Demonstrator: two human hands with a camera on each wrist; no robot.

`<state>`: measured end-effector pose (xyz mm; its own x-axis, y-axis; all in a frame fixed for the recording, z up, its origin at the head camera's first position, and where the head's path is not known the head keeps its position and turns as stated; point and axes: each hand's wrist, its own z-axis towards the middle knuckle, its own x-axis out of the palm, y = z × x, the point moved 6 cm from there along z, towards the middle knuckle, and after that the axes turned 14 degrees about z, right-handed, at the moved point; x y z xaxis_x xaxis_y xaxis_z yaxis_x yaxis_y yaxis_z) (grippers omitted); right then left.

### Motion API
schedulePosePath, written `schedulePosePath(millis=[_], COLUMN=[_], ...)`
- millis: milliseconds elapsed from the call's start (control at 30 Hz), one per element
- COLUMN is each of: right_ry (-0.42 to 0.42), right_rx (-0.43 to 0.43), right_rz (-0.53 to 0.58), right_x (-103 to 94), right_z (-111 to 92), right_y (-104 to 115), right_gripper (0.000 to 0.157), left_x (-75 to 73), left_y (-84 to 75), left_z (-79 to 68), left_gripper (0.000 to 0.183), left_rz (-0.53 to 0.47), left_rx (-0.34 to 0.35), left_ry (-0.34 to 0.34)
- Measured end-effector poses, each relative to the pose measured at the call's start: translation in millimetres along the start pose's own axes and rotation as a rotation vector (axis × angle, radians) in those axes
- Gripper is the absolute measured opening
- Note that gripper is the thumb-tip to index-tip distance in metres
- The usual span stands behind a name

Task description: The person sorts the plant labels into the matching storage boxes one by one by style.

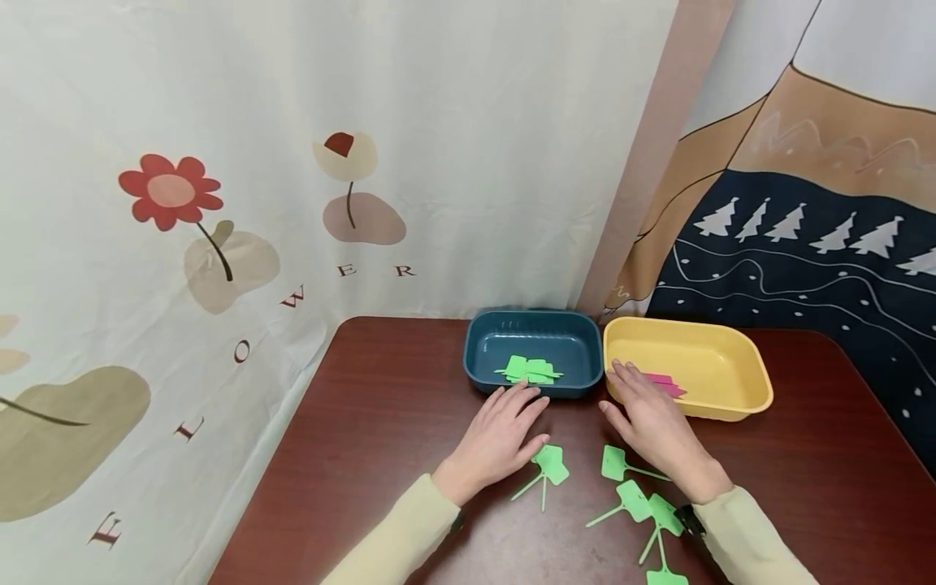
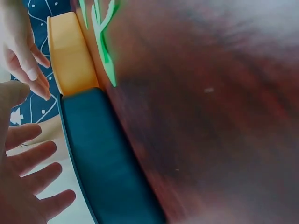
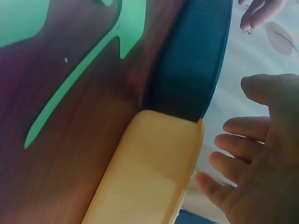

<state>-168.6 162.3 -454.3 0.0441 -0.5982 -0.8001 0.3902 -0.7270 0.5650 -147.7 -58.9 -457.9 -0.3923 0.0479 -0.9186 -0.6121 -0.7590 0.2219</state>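
My left hand (image 1: 497,435), fingers spread and holding nothing, hovers by the front wall of a dark blue plastic tub (image 1: 537,345). Inside that tub lies a small pile of green plant tags (image 1: 530,370). Over the front left corner of a yellow tub (image 1: 720,370) is my right hand (image 1: 653,418), its fingers extended and nothing in its grasp. Pink tags (image 1: 667,386) lie in the yellow tub, partly hidden by this hand. Two overlapping green tags (image 1: 553,465) rest on the table near my left thumb. Several more green tags (image 1: 634,501) are scattered below my right hand.
Both tubs stand side by side at the back of the dark reddish-brown table (image 1: 380,406). A light curtain with printed flowers (image 1: 171,191) hangs behind and left. At the right hangs a dark cloth with white trees (image 1: 790,223).
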Motion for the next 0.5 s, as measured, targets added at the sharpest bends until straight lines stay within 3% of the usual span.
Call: schedulePosePath(millis=[167,333,500], right_ry=[0.042,0.052,0.051], right_rx=[-0.033,-0.048,-0.063], right_rz=[-0.06,-0.078,-0.078], right_x=[9.9,16.2,20.7], right_z=[1.2,2.2,2.8], right_y=[6.3,8.9,8.7], right_gripper=[0.064,0.065,0.063], left_x=[2.0,3.4,9.4], left_y=[-0.8,-6.6,-15.5], left_z=[-8.4,-15.0,-23.3], left_gripper=[0.047,0.041,0.041], left_rz=[-0.023,-0.054,-0.051], left_rx=[-0.002,-0.004,0.045], left_ry=[0.005,0.077,0.153])
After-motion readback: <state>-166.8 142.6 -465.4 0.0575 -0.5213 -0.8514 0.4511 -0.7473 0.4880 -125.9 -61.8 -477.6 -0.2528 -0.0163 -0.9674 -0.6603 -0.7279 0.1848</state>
